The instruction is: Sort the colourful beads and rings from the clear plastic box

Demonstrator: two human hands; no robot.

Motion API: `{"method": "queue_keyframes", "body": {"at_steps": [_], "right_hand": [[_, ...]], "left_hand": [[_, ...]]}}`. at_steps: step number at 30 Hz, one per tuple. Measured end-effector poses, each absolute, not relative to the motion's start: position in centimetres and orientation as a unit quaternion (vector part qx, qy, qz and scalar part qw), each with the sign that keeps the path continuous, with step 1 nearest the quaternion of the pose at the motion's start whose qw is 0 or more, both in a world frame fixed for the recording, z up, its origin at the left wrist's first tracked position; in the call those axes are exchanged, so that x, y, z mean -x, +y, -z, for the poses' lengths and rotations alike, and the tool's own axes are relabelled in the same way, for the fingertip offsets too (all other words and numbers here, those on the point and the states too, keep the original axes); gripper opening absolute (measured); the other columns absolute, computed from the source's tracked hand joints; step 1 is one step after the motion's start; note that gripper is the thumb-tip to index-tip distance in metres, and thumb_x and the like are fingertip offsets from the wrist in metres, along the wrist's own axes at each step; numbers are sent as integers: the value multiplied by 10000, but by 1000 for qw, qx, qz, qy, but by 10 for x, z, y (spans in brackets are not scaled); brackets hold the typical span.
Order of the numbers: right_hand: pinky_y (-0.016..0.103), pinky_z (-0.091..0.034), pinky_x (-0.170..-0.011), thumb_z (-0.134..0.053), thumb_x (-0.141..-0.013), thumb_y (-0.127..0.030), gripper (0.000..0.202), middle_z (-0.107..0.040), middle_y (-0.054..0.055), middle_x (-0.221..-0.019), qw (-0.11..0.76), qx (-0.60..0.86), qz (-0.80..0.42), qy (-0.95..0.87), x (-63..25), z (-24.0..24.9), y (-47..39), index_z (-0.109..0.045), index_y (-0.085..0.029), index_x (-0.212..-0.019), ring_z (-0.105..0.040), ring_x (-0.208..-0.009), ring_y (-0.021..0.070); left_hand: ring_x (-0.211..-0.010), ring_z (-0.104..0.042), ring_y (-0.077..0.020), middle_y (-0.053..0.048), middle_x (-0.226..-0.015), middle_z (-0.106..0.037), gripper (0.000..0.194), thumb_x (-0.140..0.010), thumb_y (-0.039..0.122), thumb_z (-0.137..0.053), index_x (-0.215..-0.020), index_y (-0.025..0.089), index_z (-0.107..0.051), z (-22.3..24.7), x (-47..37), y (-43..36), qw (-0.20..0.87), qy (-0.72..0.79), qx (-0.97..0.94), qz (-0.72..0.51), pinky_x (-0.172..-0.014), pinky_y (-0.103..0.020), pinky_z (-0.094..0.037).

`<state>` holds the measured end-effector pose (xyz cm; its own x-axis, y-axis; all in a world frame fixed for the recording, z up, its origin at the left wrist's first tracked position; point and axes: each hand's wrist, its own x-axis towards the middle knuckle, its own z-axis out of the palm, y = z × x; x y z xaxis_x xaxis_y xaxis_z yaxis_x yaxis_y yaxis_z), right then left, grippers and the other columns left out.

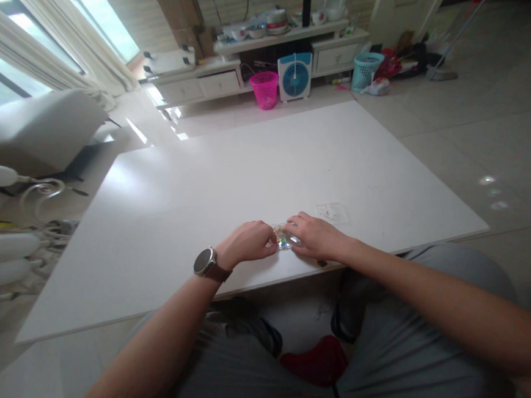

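Both my hands meet at the near edge of a white table (245, 176). My left hand (249, 242), with a watch (205, 262) on its wrist, pinches the left end of a small clear packet with coloured bits inside (281, 238). My right hand (313, 237) grips the packet's right end with curled fingers. The packet lies low on the tabletop, mostly hidden by my fingers. A small clear plastic piece (332, 212) lies flat just beyond my right hand.
A pink basket (265, 89), a blue-and-white fan (296, 77) and a teal basket (366, 69) stand on the floor beyond the table, before a low white cabinet (246, 72) with dishes. A white sofa (34, 131) and cables lie at left.
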<state>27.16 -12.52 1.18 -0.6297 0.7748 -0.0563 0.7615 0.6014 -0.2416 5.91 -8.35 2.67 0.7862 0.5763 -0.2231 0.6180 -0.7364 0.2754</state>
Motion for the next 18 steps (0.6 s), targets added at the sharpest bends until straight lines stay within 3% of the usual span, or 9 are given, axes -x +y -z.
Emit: {"method": "queue_keyframes", "body": {"at_steps": [6, 13, 18], "right_hand": [[368, -441, -914, -628, -862, -267, 349, -587, 145, -1162, 25, 431, -129, -893, -272, -13, -125, -577, -152, -1188, -478, -1097, 260], [358, -448, -903, -622, -865, -272, 320, -597, 132, -1144, 31, 429, -113, -896, -272, -11, -126, -587, -160, -1164, -487, -1080, 259], [361, -447, -902, -612, -871, -268, 308, -597, 136, -1140, 27, 429, -113, -896, -271, -13, -126, -586, -155, -1156, -490, -1072, 258]], "left_hand": [[-628, -627, -172, -72, -698, -699, 216, -775, 252, -520, -741, 199, -726, -28, -61, -85, 162, 330, -928, 63, -641, -272, -440], [-747, -665, -175, -60, -808, -736, 247, -780, 242, -528, -883, 227, -752, -27, -60, -84, 184, 312, -931, 36, -735, -268, -476], [-746, -667, -177, -59, -809, -736, 239, -786, 240, -526, -863, 229, -752, -27, -59, -84, 179, 308, -933, 46, -728, -271, -472]]}}
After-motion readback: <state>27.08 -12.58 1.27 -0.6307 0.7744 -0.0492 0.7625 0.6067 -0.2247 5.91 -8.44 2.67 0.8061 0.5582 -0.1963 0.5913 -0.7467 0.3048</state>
